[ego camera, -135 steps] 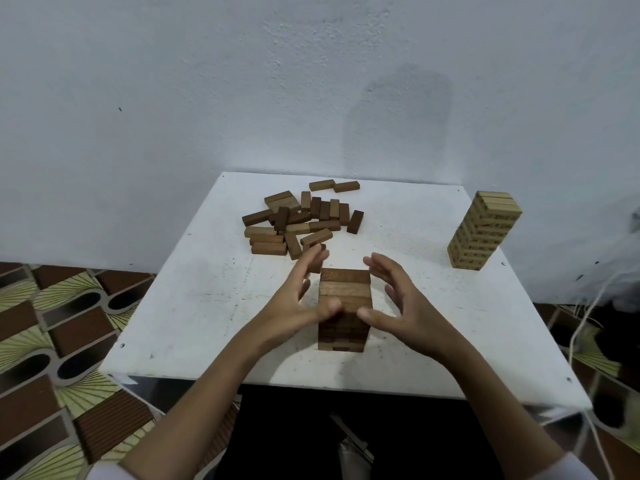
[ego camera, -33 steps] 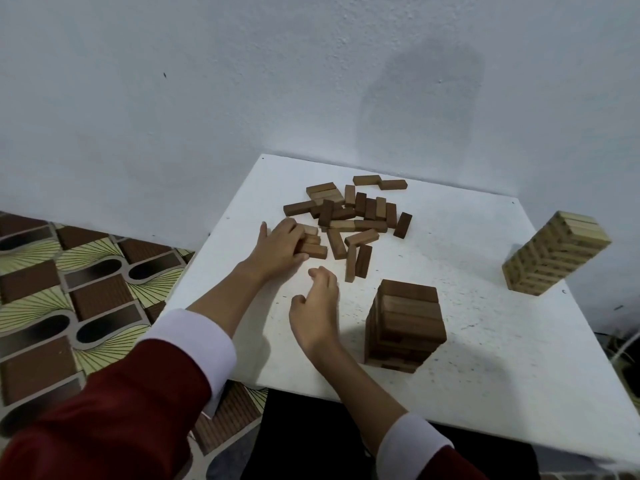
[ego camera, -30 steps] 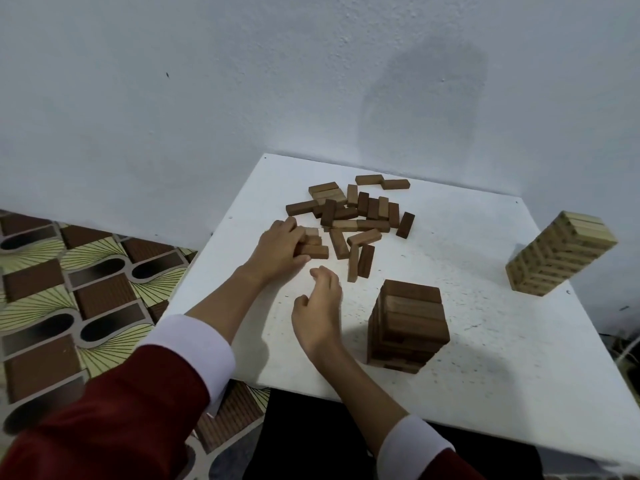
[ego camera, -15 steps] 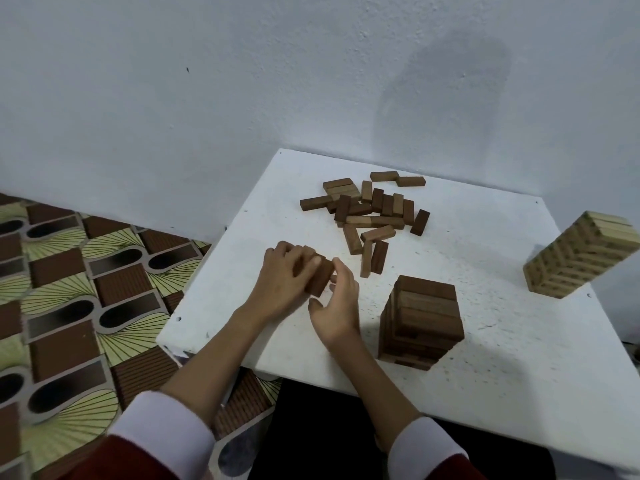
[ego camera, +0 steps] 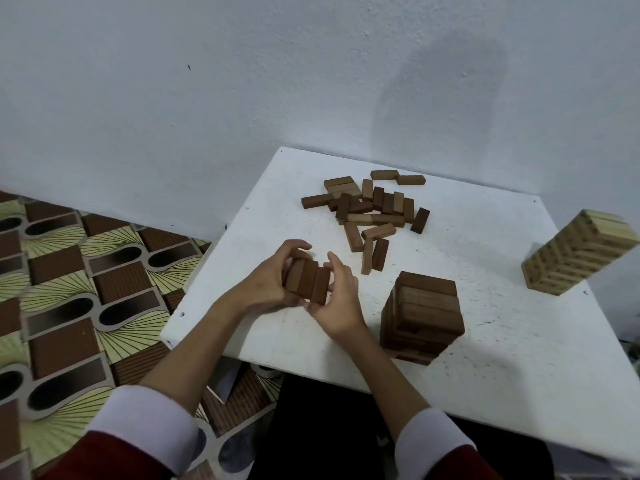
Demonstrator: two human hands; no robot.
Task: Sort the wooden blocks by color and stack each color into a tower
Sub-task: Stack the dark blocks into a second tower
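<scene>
Three brown blocks [ego camera: 307,281] lie side by side, held between both hands above the table's left front part. My left hand [ego camera: 268,282] grips them from the left, my right hand [ego camera: 341,299] from the right. A dark brown tower [ego camera: 422,318] stands just right of my hands. A pale wood tower [ego camera: 578,256] stands at the right edge. A pile of loose brown blocks [ego camera: 372,211] lies at the back of the table.
The white table [ego camera: 519,341] stands against a white wall. Patterned floor tiles [ego camera: 69,289] lie to the left, beyond the table's left edge.
My left hand drew blocks from the pile toward the front. Both hands have since closed round them and lifted them as a set of three.
</scene>
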